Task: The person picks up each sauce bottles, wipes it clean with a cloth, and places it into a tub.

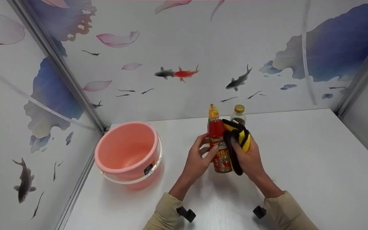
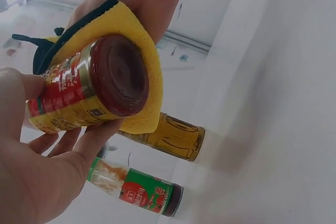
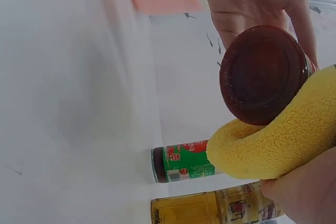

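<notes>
My left hand grips a red sauce bottle with an orange-yellow cap, holding it tilted above the table. The left wrist view shows its dark base and red-and-gold label. My right hand holds a yellow cloth with dark edging against the bottle's side. Behind the hands stand a bottle with a gold cap, its contents amber in the wrist views, and a green-labelled sauce bottle. From the head view, the held bottle hides most of the green-labelled one.
A pink bucket with a white handle stands on the white table, left of my hands. White panels printed with fish and petals enclose the back and sides, joined by metal posts.
</notes>
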